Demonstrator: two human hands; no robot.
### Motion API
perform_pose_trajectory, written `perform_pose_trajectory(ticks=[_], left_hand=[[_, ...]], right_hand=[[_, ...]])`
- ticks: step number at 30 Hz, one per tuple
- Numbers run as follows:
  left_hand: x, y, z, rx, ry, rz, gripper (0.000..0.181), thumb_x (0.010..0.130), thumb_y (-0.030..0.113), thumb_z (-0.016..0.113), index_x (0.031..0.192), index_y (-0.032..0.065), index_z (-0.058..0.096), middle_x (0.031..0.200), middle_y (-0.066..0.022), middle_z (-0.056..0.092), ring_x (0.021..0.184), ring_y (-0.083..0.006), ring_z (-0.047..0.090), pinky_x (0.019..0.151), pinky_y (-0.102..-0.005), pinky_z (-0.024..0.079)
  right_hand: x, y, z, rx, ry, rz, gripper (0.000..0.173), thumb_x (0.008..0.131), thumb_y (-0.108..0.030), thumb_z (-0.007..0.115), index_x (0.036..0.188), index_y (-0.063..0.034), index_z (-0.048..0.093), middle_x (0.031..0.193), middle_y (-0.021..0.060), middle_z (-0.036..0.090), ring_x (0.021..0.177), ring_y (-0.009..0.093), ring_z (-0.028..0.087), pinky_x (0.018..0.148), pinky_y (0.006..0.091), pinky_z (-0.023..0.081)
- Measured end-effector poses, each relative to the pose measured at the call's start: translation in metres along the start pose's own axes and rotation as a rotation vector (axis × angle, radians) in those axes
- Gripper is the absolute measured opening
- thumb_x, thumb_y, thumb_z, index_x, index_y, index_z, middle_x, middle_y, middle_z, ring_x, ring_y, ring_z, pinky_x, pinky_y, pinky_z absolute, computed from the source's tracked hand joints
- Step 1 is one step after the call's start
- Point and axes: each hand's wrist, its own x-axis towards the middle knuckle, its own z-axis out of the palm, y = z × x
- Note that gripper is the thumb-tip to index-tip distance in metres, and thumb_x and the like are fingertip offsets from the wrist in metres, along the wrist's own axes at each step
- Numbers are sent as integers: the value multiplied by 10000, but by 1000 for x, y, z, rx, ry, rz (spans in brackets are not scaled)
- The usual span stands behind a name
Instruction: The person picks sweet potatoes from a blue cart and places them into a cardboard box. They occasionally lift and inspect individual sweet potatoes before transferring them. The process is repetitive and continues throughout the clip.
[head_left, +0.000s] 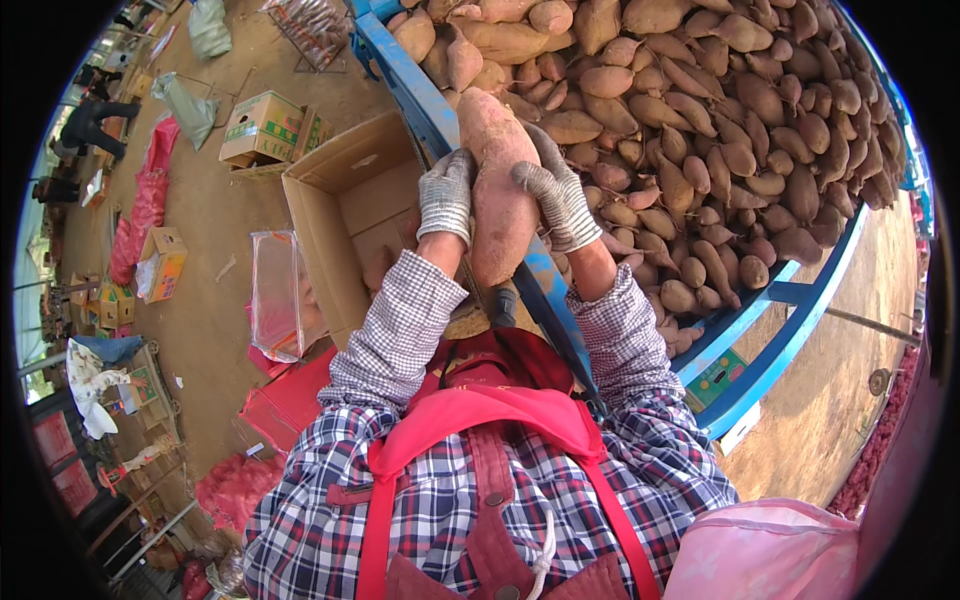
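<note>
Between my two gloved hands is a large, long sweet potato (498, 195), held over the blue metal rail (551, 277) of a bin. My left hand (445, 195) grips its left side and my right hand (556, 191) its right side, both in striped work gloves. Beyond the rail lies a big heap of sweet potatoes (675, 112) of many sizes. An open cardboard box (322, 255) stands to the left of my left hand, with some sweet potatoes (379, 266) low inside, partly hidden by my sleeve.
A clear plastic-lined container (276, 296) and red mesh sacks (240, 487) lie at the left. Farther off are printed cartons (262, 127), a pale green sack (187, 109) and people (94, 124) at work. The bin's curved blue frame (795, 337) bounds the right side.
</note>
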Motion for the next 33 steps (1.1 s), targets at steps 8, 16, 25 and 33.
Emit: perform_pose_trajectory(ticks=[8, 16, 25, 33], left_hand=[[-25, 17, -42, -462, -275, -102, 317, 888, 38, 488, 1191, -24, 558, 934, -137, 662, 709, -200, 652, 588, -322, 547], [-44, 11, -74, -516, -293, -41, 342, 889, 45, 493, 1214, -55, 526, 1009, -163, 649, 766, -232, 653, 653, -338, 551], [-102, 8, -112, -279, -131, 207, 407, 860, -22, 551, 1265, -8, 516, 1087, -147, 631, 900, -200, 644, 760, -309, 542], [-120, 44, -136, 669, 2, 636, 510, 801, 103, 687, 1288, 127, 540, 651, -79, 611, 548, -210, 603, 572, -319, 506]], right_hand=[[-1, 20, -15, 1046, -179, 332, 635, 788, -352, 645, 1277, 14, 472, 1165, 182, 600, 1017, 343, 598, 919, 463, 482], [-2, 0, 32, 1110, -227, 407, 582, 807, -294, 644, 1270, 12, 470, 1121, 169, 616, 980, 329, 614, 866, 478, 515], [5, 29, 74, 919, -90, 323, 492, 873, -282, 599, 1255, 3, 474, 1096, 141, 618, 975, 271, 616, 860, 431, 523], [2, 43, 112, 1163, -362, 549, 477, 836, -334, 620, 1167, 4, 558, 1073, 167, 648, 951, 317, 633, 868, 457, 518]])
